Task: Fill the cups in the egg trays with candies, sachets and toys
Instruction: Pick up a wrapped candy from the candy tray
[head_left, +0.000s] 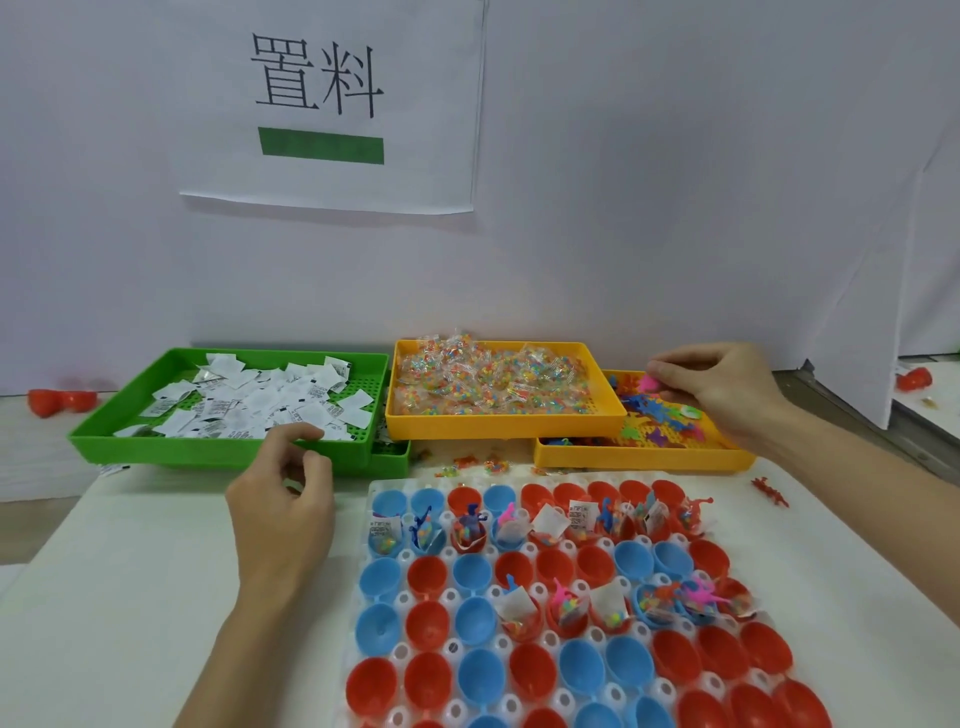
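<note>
A white egg tray (519, 631) holds red and blue cups; several in the second and fourth rows contain candy bags, sachets and toys. A green tray (228, 449) at the back left holds white sachets (270, 402). An orange tray (506, 423) in the middle is full of candy bags (493, 376). A second orange tray (639, 457) at the right holds coloured toys. My right hand (727, 389) is over that tray and pinches a pink toy (649, 383). My left hand (283, 499) hovers by the green tray's front edge, fingers loosely curled, holding nothing.
A few candy bags (475, 463) lie loose between the trays. A red toy (771, 491) lies on the table to the right of the egg tray. Red cup halves (60, 401) sit at the far left and a red cup half (914, 379) at the far right. A wall with a paper sign stands behind.
</note>
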